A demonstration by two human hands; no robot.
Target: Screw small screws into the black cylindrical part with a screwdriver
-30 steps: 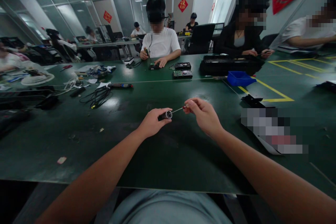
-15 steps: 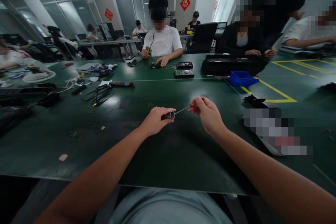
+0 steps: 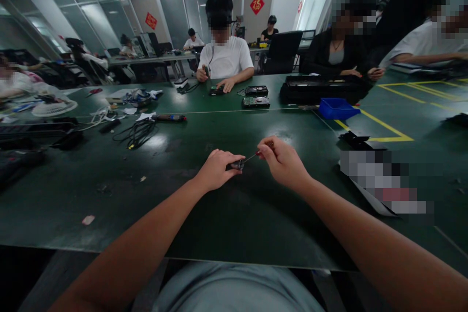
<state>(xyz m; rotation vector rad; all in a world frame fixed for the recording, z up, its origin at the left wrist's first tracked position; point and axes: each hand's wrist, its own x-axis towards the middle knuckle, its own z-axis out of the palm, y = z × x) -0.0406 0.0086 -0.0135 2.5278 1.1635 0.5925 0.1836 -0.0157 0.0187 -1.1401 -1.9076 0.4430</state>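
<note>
Above the green table, my left hand [image 3: 215, 170] is closed round a short dark cylinder [image 3: 236, 165], thumb below and fingers on top. The cylinder's round metal-rimmed end faces right. My right hand [image 3: 284, 162] pinches a slim screwdriver [image 3: 250, 158] whose thin metal shaft slants down to the left. The shaft's tip is at the rim of the cylinder; whether it goes inside, I cannot tell. Most of the screwdriver's reddish handle is hidden by my fingers.
A corded tool [image 3: 170, 117] lies at left with its coiled black cable [image 3: 141, 132]. At right are a blue bin [image 3: 337, 108] and a black bracket-like part [image 3: 356, 140]. Hard drives [image 3: 256, 102] sit farther back, before a co-worker in white [image 3: 224, 58].
My right hand has moved a little left, closer to my left hand, and its grip has turned. Less of the shaft shows between the hands. The cylinder has tilted slightly.
</note>
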